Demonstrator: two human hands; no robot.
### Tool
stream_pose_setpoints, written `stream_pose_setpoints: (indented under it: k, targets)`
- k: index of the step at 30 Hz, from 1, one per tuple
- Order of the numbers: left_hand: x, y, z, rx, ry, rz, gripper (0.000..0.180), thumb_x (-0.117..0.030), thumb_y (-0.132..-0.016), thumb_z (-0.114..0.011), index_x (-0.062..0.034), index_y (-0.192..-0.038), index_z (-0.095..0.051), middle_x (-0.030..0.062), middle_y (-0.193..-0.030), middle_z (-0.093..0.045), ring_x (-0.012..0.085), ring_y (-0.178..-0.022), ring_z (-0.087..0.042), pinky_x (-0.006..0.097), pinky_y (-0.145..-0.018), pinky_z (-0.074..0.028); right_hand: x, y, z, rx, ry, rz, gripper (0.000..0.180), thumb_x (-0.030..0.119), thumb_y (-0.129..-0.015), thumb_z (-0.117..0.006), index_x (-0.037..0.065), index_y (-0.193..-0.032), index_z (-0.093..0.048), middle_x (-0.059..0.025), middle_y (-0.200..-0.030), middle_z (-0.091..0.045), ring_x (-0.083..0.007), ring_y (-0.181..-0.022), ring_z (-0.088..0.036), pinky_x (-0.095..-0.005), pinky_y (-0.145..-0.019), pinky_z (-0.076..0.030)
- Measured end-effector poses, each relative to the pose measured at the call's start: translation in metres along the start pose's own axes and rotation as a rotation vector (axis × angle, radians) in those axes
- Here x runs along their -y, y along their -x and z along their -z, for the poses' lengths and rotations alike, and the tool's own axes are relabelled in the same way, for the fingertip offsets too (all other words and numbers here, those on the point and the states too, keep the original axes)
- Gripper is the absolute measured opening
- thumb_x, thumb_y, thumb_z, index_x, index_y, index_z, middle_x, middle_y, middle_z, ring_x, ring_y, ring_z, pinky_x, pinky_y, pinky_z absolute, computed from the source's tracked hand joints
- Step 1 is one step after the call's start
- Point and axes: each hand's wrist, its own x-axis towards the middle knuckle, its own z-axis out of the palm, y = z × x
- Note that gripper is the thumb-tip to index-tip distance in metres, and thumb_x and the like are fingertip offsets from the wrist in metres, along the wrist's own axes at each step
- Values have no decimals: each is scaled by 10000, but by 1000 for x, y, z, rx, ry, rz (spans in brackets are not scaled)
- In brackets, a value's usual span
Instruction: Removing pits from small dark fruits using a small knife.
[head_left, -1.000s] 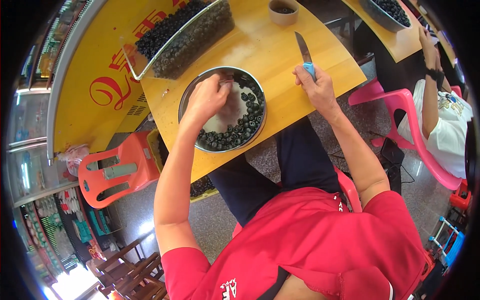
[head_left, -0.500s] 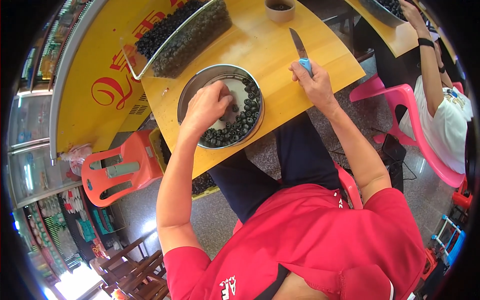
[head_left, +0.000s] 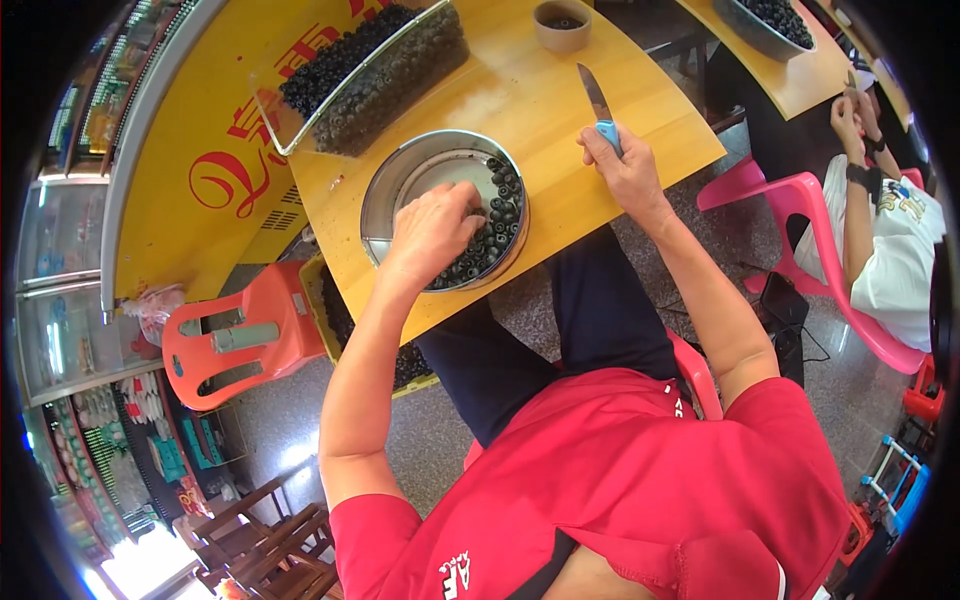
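My left hand [head_left: 436,232] is inside a round metal pan [head_left: 372,200], its fingers bent down and drawn together at the heap of small round dark pieces [head_left: 500,232]. These pieces have pale, ring-like ends and lie along the pan's right and near side. What the fingertips pinch, if anything, is hidden beneath the hand. To the right of the pan, my right hand [head_left: 628,178] is closed round the light-blue handle of a small knife [head_left: 597,98]. Its blade points up and away from me, over the wooden table [head_left: 560,190].
A clear bin [head_left: 390,85] of similar dark pieces stands at the far left, and a small round bowl [head_left: 562,28] at the far edge. An orange stool [head_left: 240,335] is left of the table. Another person [head_left: 890,240] sits on a pink chair [head_left: 790,200] at right.
My left hand has moved right and a little nearer within the pan, onto the pieces. The knife hand has barely shifted. At right, the other person's hands have come back from their bowl.
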Motion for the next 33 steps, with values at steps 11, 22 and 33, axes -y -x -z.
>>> stream_pose_setpoints:
  k: [11,22,33]
  targets:
    - [-10,30,18,-253,784,54,165,-5,-798,-669,2,-953,-612,38,-907,-576,102,-766,-555,244,-666,-458,65,13,-20,81,-24,-25,203,218,-934,-613,20,-890,-629,35,-724,-548,-22,-605,-441,-185,-537,-349]
    - [-37,54,36,-366,1070,-83,428,56,-805,-650,-40,-1203,-523,-3,-978,-534,64,-862,-502,210,-741,-433,113,29,-81,459,-389,-196,212,241,-888,-679,36,-919,-636,47,-652,-517,-21,-533,-443,-189,-459,-328]
    - [-37,63,6,-619,1143,-2,366,4,-815,-699,-21,-1154,-564,20,-981,-569,70,-833,-524,203,-739,-445,116,36,-90,456,-524,-369,210,254,-872,-692,61,-847,-612,68,-548,-442,-9,-434,-351,-193,-389,-249]
